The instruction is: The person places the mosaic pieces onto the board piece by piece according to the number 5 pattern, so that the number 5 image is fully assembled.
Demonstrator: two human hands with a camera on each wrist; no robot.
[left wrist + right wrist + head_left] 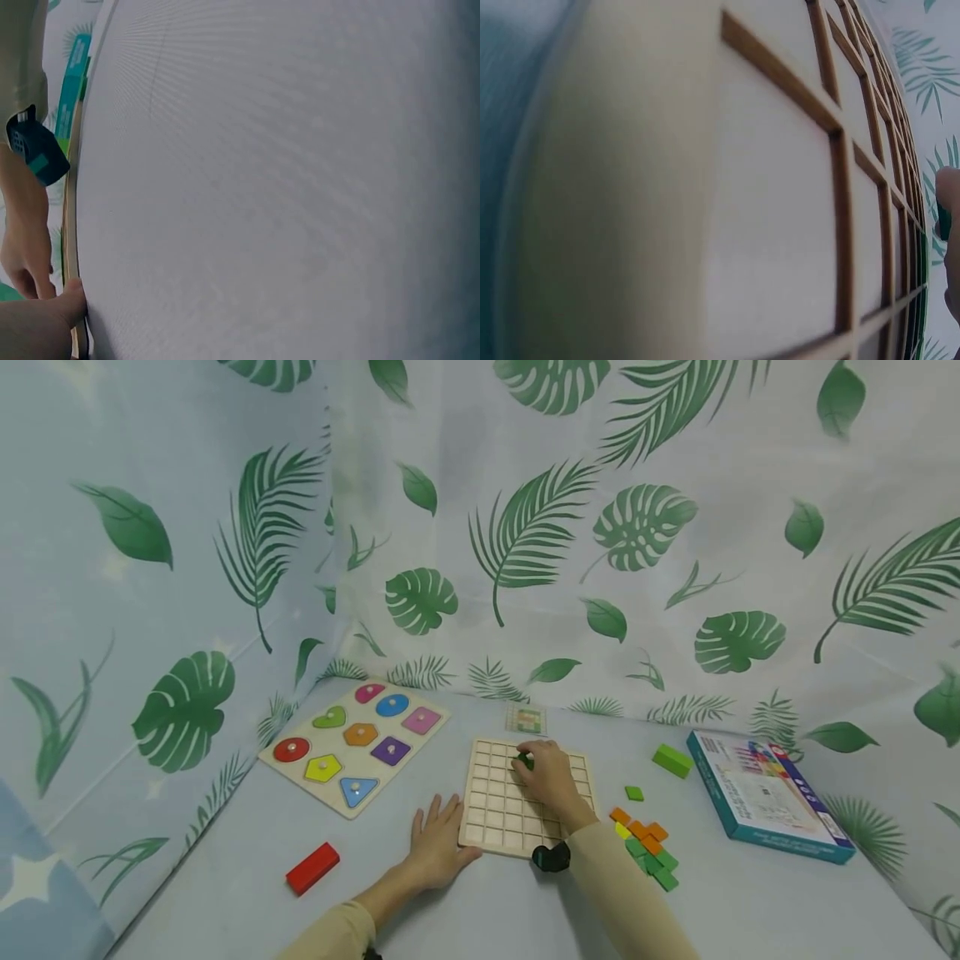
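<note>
A wooden grid board (495, 814) with square cells lies at the middle of the table. Over its upper part my right hand (551, 777) pinches a small green tile (526, 761); in the right wrist view this tile (943, 222) shows dark green at the right edge. My left hand (437, 852) lies flat beside the board's lower left corner, fingers spread. Its thumb touches the board's edge (71, 225), seen side-on in the left wrist view. Behind the board lies a small pattern card (527, 719) with coloured squares.
To the right are a heap of green, orange and yellow tiles (649, 843), one loose green tile (634, 793), a green block (672, 761) and a flat box (772, 797). On the left lie a knobbed shape puzzle (337, 739) and a red block (312, 868). Leaf-patterned cloth walls stand behind.
</note>
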